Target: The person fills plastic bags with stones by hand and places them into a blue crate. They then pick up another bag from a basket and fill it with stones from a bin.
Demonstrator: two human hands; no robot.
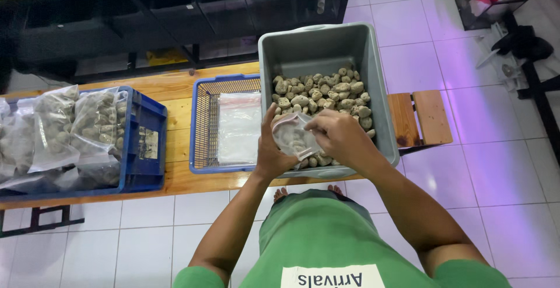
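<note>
Clear plastic bag is being held open over the grey tub of pebbles on the bench: left hand fingers gripping one edge, right hand fingers pinching the other, keeping its mouth spread for filling.

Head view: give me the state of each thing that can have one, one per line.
small clear bag: held by both hands, partly filled with stones
left hand: gripping the bag
right hand: gripping the bag's top
grey tub: open, part full of stones
blue basket: holds flat empty bags
blue crate: packed with filled bags
</note>
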